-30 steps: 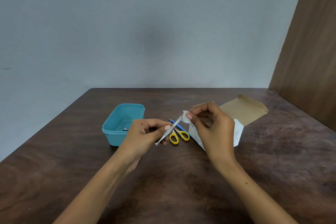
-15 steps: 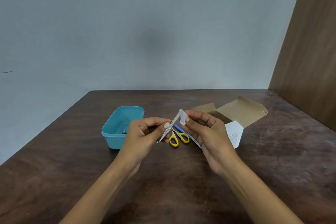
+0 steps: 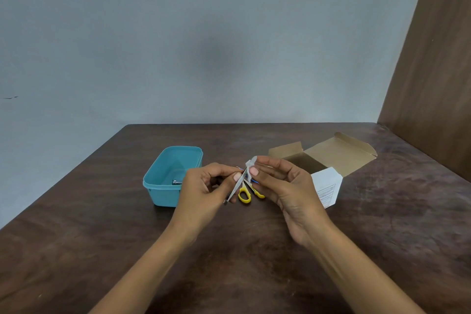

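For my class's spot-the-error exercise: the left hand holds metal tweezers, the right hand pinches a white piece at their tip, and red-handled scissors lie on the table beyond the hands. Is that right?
Not quite: the scissors have yellow handles, not red; the head view shows it. Otherwise, the left hand holds the tweezers and the right hand pinches the white piece at their tip.

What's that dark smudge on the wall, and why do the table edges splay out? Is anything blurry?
Head view: probably a soft shadow patch on the grey wall, light dim and even, no glare; the wide-angle lens splays the table edges; the white scrap that the right hand pinches at the tweezers in the left hand looks slightly soft.
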A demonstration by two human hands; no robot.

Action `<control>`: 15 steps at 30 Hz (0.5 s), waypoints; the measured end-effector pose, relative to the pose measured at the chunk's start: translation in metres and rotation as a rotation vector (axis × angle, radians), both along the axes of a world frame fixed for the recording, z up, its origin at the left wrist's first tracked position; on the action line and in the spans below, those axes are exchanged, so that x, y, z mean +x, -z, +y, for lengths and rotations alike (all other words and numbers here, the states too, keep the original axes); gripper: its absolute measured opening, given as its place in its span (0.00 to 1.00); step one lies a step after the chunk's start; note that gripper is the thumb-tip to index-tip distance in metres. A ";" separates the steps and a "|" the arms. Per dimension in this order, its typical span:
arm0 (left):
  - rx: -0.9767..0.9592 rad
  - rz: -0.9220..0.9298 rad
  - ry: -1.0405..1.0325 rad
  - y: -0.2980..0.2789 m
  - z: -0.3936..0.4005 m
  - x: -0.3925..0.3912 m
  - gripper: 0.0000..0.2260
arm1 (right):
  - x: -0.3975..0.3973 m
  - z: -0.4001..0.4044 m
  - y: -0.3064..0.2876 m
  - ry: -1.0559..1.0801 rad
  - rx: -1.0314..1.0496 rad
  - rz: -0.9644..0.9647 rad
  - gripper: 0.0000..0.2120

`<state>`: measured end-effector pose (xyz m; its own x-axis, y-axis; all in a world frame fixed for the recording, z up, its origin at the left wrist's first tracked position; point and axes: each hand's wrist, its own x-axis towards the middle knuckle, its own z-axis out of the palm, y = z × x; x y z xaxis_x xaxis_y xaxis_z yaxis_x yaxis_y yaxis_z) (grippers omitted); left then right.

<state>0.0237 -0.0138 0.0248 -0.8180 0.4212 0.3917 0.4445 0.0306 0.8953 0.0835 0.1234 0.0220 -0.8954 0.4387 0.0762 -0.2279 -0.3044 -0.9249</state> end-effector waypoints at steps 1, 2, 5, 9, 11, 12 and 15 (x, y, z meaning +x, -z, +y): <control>0.001 0.000 0.001 0.001 0.000 0.000 0.07 | 0.000 0.000 -0.001 0.026 0.005 0.003 0.13; 0.003 -0.005 0.007 0.001 0.000 -0.001 0.07 | 0.000 0.001 -0.002 0.061 0.000 0.015 0.15; 0.019 -0.035 0.028 0.001 0.001 0.000 0.07 | 0.001 0.005 -0.007 0.141 -0.007 0.063 0.18; 0.043 -0.094 0.043 0.001 -0.001 -0.001 0.07 | 0.000 -0.001 -0.005 0.051 0.069 0.007 0.19; 0.049 -0.130 0.065 -0.001 -0.002 -0.001 0.07 | 0.000 -0.002 -0.004 0.039 0.088 0.008 0.18; 0.051 -0.153 0.077 -0.002 -0.001 0.000 0.07 | 0.000 -0.001 -0.005 0.050 0.090 0.009 0.18; 0.067 -0.205 0.101 -0.002 0.001 0.001 0.07 | 0.000 0.003 -0.008 0.081 0.063 0.037 0.18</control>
